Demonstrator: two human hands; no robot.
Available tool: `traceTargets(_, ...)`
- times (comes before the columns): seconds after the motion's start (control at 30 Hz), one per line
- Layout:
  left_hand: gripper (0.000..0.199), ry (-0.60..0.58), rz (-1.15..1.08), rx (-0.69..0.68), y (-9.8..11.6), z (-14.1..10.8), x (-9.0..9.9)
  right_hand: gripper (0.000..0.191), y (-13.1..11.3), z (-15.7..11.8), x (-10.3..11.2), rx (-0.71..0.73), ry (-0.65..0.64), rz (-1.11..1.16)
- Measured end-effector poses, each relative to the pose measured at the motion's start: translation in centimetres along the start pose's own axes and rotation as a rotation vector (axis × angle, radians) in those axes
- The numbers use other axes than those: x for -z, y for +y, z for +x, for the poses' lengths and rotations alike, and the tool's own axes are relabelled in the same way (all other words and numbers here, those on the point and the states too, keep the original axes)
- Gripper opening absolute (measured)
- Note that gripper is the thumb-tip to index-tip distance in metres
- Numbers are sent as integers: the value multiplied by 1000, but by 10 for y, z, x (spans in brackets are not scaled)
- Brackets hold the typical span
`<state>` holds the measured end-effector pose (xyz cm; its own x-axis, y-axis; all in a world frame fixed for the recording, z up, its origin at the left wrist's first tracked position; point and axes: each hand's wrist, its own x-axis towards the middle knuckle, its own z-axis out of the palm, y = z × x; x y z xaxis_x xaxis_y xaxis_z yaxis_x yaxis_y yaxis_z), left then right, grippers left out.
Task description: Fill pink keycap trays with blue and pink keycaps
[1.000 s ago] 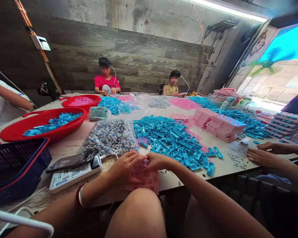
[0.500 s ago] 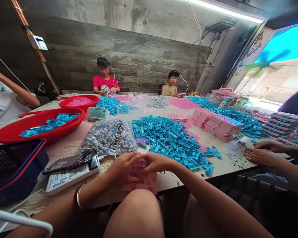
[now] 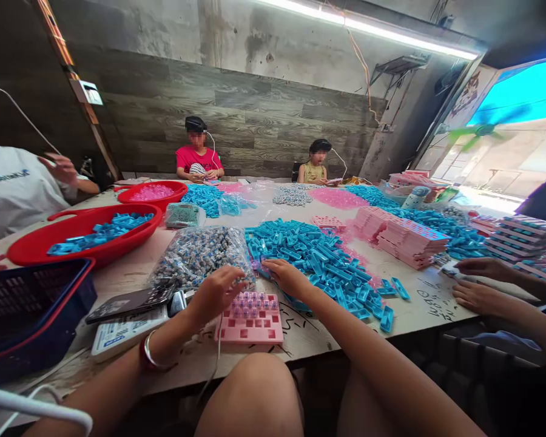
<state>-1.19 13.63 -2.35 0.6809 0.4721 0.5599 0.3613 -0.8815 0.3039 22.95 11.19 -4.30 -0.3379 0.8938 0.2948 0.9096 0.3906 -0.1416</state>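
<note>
A pink plastic board point(image 3: 250, 331) with square holes lies flat near the table's front edge, its far rows filled with small clear-purple pieces point(image 3: 253, 301). My left hand point(image 3: 218, 291) hovers at the board's far left corner beside a clear bag of small white-and-blue pieces point(image 3: 200, 252). Its fingers are loosely curved and apart, with nothing visible in them. Beyond the board, my right hand point(image 3: 287, 278) reaches to the near left edge of a heap of blue plastic troughs point(image 3: 321, 261). Its fingers are stretched out over a few pink bits; the fingertips are partly hidden.
Left are red basins point(image 3: 84, 246), a dark blue basket point(image 3: 36, 315), and a phone point(image 3: 127, 301) on a white box point(image 3: 130, 334). Stacked pink boards point(image 3: 404, 240) stand right, near a co-worker's hands point(image 3: 486, 285). Other people sit across and at the left.
My hands have parted and come off the pink board, uncovering its filled rows. Both have moved farther from me, the right one to the heap's edge. The view has shifted slightly.
</note>
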Motion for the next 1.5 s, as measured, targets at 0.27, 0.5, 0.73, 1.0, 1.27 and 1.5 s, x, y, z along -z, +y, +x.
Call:
traceTargets(0.27,26,-40,208,268,-50,1,6,46,-3,2,2,24,-7,-59)
traceTargets(0.5,15,-100,132,275,-45,0,3,24,-7,-1,4,-15,9,-43)
traceTargets(0.73,13,-93,-35,384,-42,1,3,22,-12,-3,21,-120,123,95)
traceTargets(1.0,18,-38,-150,443,-35,4,5,13,-36,-28,47,-179,-29,348)
traceTargets(1.27,4,-23,-180,399,-32,5,6,20,-54,-38,54,-152,-626,917)
traceTargets(1.5,8,23,-199,397,-34,5,-1,22,-53,-29,37,-164,-490,965)
